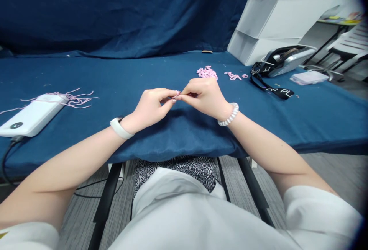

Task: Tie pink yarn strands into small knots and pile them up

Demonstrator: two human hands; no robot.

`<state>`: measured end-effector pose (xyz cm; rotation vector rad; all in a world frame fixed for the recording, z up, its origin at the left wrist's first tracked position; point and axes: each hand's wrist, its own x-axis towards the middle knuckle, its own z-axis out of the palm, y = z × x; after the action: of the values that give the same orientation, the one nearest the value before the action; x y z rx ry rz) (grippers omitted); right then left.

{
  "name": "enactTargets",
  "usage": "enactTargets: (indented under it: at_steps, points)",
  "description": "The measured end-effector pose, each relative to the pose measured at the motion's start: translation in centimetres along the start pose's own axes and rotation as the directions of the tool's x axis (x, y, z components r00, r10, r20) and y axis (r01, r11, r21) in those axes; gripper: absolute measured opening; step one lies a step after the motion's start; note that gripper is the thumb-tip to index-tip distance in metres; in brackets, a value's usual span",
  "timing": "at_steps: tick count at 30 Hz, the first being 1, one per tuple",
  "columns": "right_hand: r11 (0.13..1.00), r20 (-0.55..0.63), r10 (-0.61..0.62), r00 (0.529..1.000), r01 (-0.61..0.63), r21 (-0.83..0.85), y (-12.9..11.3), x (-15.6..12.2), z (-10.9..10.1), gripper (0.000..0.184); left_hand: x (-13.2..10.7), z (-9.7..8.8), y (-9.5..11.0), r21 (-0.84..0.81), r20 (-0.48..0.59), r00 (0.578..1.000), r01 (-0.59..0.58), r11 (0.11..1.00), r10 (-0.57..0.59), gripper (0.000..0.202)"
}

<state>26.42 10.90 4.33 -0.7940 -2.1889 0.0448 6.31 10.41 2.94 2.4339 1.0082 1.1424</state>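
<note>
- Head view: a pink heap (pixel 207 72) lies on the blue-covered tabletop (pixel 270 123).
- Nearer the wearer than the heap, left hand (pixel 151 104) and right hand (pixel 204 93) pinch a small pink piece (pixel 178 93), mostly hidden.
- Such fine work likely wants light, steady fingertips, the piece kept visible.

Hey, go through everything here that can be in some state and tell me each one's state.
Left hand: pinched on pink piece
Right hand: pinched at same piece
Pink piece: mostly hidden
Pink strings: loose, spread out
Power bank: lying flat, plugged in; on or off unclear
Cable: connected
Pink loops: heaped
Plastic box: apparently closed
</note>
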Motion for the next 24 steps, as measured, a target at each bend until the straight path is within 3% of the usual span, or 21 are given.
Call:
enactTargets:
  at_steps: [6, 10, 13, 17, 21, 24]
  points:
    - [0.999, -0.049, -0.005, 0.999, 0.007, 0.047, -0.1, 0.1, 0.2, 0.033, 0.1, -0.2, 0.2, 0.018, 0.067, 0.998, 0.001, 1.0, -0.002, 0.026]
    - [0.986, -0.029, 0.088, 0.996, -0.082, 0.148, 0.0, 0.3, 0.2, 0.037, 0.2, -0.2, 0.5, -0.224, 0.138, 0.983, 0.153, 0.963, -0.124, 0.032]
    - [0.939, 0.033, 0.162, 0.986, -0.164, 0.301, 0.1, 0.3, 0.3, 0.033, 0.2, -0.1, 0.6, -0.469, 0.205, 0.962, 0.259, 0.844, -0.181, 0.034]
    - [0.839, 0.124, 0.189, 0.974, -0.226, 0.496, 0.3, 0.3, 0.8, 0.037, 0.3, 0.2, 0.5, -0.681, 0.209, 0.948, 0.318, 0.66, -0.242, 0.033]
    - [0.815, 0.113, 0.264, 0.958, -0.284, 0.504, 0.1, 0.2, 1.6, 0.045, 0.2, 0.4, 0.9, -0.79, 0.254, 0.912, 0.388, 0.475, -0.322, 0.032]
    - [0.805, 0.072, 0.333, 0.94, -0.323, 0.498, -0.3, 0.1, 2.3, 0.049, 0.2, 0.5, 1.4, -0.829, 0.277, 0.901, 0.4, 0.391, -0.335, 0.032]
